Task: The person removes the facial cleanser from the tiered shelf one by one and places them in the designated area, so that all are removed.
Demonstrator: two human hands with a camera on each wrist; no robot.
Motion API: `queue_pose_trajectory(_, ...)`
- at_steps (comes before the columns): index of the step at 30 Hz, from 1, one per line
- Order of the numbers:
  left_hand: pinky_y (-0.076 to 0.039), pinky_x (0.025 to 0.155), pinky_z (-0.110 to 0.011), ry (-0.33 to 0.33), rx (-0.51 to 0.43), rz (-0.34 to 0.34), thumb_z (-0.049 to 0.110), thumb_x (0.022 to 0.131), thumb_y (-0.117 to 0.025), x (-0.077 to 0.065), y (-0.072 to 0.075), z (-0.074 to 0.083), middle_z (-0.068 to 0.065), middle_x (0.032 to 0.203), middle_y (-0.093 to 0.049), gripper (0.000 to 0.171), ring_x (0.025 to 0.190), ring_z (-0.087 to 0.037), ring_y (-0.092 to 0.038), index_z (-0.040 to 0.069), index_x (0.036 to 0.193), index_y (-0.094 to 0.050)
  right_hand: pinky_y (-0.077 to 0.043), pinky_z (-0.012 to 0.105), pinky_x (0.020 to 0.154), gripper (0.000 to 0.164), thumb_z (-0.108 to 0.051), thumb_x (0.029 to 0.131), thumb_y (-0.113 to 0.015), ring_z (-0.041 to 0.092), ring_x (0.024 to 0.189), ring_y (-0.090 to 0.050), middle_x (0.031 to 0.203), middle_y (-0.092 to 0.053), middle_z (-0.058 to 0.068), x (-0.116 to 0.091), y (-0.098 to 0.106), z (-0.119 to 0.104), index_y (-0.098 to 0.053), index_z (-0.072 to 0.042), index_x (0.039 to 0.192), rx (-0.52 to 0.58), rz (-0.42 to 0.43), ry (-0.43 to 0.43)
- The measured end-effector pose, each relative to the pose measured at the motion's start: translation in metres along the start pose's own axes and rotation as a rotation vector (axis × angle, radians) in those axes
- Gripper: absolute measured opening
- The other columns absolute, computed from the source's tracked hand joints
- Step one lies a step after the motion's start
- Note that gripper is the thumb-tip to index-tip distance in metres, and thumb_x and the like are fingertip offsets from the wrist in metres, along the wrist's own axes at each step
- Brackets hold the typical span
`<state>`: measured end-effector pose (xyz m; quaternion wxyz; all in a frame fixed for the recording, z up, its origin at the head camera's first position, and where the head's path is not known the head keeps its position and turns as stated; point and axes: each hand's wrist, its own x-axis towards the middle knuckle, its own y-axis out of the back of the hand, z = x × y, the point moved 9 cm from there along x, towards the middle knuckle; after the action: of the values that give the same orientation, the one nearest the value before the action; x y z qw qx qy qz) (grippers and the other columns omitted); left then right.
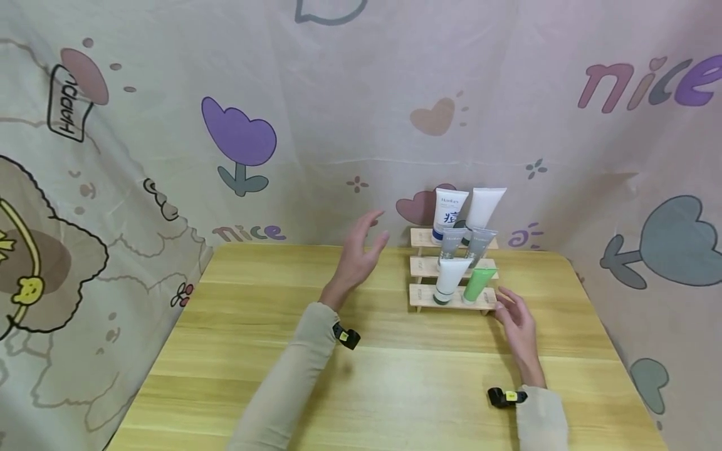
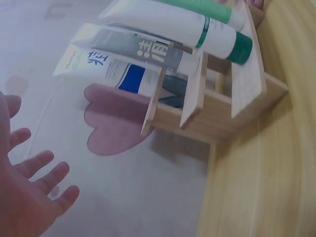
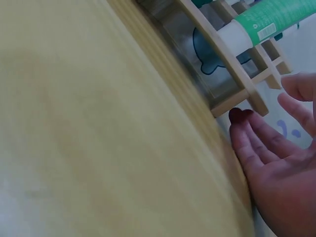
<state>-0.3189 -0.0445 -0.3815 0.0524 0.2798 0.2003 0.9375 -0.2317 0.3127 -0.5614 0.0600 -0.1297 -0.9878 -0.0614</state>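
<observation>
A three-step wooden rack (image 1: 424, 294) stands at the back right of the table, with tubes upright on each step. On the top step are a white tube with a blue band (image 1: 449, 210) and a plain white tube (image 1: 486, 205). Two grey tubes (image 1: 451, 244) fill the middle step. Below them stand a white tube with a dark green cap (image 1: 451, 279) and a green tube (image 1: 478, 283). My left hand (image 1: 358, 257) hovers left of the rack, fingers spread, holding nothing. Beside the rack's lower right end is my right hand (image 1: 517, 326), its fingertips at or very near the wood.
The wood-grain table (image 1: 383, 388) meets a patterned cloth backdrop (image 1: 338, 125) close behind the rack. More cloth hangs at the left and right sides. Each wrist wears a small black camera (image 1: 348, 338).
</observation>
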Motion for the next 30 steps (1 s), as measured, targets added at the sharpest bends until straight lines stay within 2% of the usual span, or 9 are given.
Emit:
queue_pose_trajectory(4,-0.044,0.107,-0.051,0.017,-0.074,-0.006,0.029,0.106,-0.057,0.008,-0.011,0.004,-0.005,0.153,-0.049,0.047,0.133,-0.027,-0.051,0.018,0.151,-0.048,-0.052,0.014,0.089,0.043,-0.009,0.105,-0.057,0.0,0.112,-0.06,0.141,-0.053,0.032,0.0,0.001,0.006,-0.05,0.001,0.147,-0.002,0.04,-0.029)
queue_pose_trajectory(9,-0.044,0.105,-0.059,0.038,-0.195,-0.006,0.023,0.105,-0.059,0.021,-0.025,0.006,-0.011,0.15,-0.052,0.047,0.131,-0.04,-0.053,0.014,0.15,-0.05,-0.051,0.013,0.09,0.044,-0.005,0.103,-0.06,-0.001,0.111,-0.059,0.141,-0.054,0.031,0.001,0.0,0.011,-0.052,0.002,0.145,-0.008,0.063,-0.063)
queue_pose_trajectory(12,-0.046,0.104,-0.056,0.043,-0.234,-0.005,0.02,0.104,-0.061,0.029,-0.034,0.009,-0.014,0.147,-0.054,0.047,0.129,-0.043,-0.054,0.01,0.149,-0.05,-0.051,0.013,0.09,0.044,-0.004,0.103,-0.06,-0.003,0.111,-0.059,0.143,-0.053,0.03,0.0,0.0,0.013,-0.051,0.003,0.145,-0.013,0.057,-0.08)
queue_pose_trajectory(21,-0.051,0.102,-0.039,0.086,-0.317,0.01,0.016,0.102,-0.064,0.053,-0.055,0.018,-0.018,0.137,-0.062,0.043,0.12,-0.024,-0.062,0.008,0.143,-0.054,-0.051,0.013,0.091,0.042,-0.009,0.104,-0.06,-0.004,0.11,-0.06,0.142,-0.057,0.023,0.001,0.002,0.012,-0.053,0.004,0.143,-0.03,0.045,-0.075)
queue_pose_trajectory(30,-0.048,0.105,-0.03,0.134,-0.36,-0.006,0.013,0.102,-0.064,0.066,-0.076,0.016,-0.012,0.135,-0.064,0.042,0.123,-0.023,-0.06,0.011,0.143,-0.055,-0.053,0.016,0.089,0.041,-0.007,0.103,-0.061,-0.002,0.106,-0.064,0.138,-0.061,0.021,-0.001,0.002,0.016,-0.054,0.006,0.141,0.025,0.052,-0.099)
